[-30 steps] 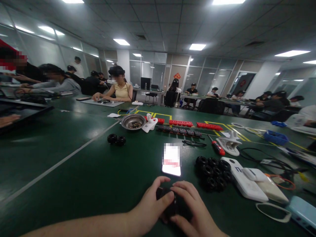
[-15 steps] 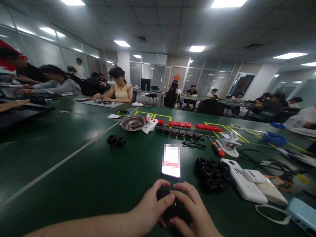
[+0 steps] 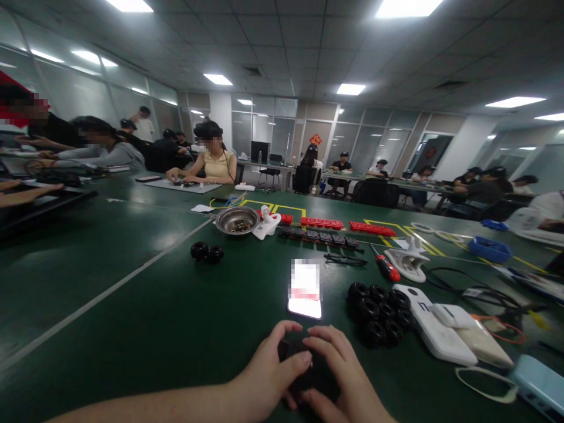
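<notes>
Both my hands grip a small black part (image 3: 305, 365) low in the middle of the green table (image 3: 145, 317). My left hand (image 3: 268, 376) curls round its left side with the thumb pressed on top. My right hand (image 3: 348, 379) wraps its right side, fingers bent. Just beyond them lies a lit phone (image 3: 305, 291). To its right sits a cluster of several black rubber wheels (image 3: 379, 311). Two more black wheels (image 3: 207, 252) lie further off to the left.
A metal bowl (image 3: 238, 220), red strips (image 3: 322, 222), a black strip (image 3: 321, 237), a red-handled screwdriver (image 3: 386, 265), white clips (image 3: 408, 258), white power banks (image 3: 445, 326) and cables lie across the table. Other people sit at the far side and left.
My hands have barely moved on the black part. The view has shifted slightly downward.
</notes>
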Demonstrator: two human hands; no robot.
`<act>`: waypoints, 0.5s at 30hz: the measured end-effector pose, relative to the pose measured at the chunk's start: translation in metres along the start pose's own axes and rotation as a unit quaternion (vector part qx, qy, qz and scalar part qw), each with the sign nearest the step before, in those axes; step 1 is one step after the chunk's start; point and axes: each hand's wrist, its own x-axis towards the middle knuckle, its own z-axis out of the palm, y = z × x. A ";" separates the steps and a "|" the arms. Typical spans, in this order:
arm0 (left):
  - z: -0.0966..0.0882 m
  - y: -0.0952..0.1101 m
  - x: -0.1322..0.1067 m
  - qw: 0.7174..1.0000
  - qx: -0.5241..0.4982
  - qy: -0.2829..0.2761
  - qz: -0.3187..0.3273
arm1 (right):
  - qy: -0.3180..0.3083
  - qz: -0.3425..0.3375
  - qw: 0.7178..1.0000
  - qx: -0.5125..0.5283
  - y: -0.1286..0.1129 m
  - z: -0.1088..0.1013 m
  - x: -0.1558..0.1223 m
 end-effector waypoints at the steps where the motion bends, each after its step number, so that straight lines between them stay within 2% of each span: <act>1: 0.000 0.000 -0.001 1.000 -0.008 0.002 0.011 | -0.006 0.013 1.000 0.004 0.000 0.000 0.000; 5: 0.000 0.004 -0.004 1.000 -0.005 0.016 0.026 | -0.018 0.041 0.998 0.033 -0.001 -0.004 0.003; 11: 0.000 0.002 0.000 1.000 0.013 0.011 -0.010 | 0.014 -0.035 0.999 0.001 -0.003 -0.003 0.002; 15: -0.002 0.000 -0.001 0.999 -0.007 0.016 0.036 | 0.003 0.004 1.000 -0.003 -0.001 -0.003 0.003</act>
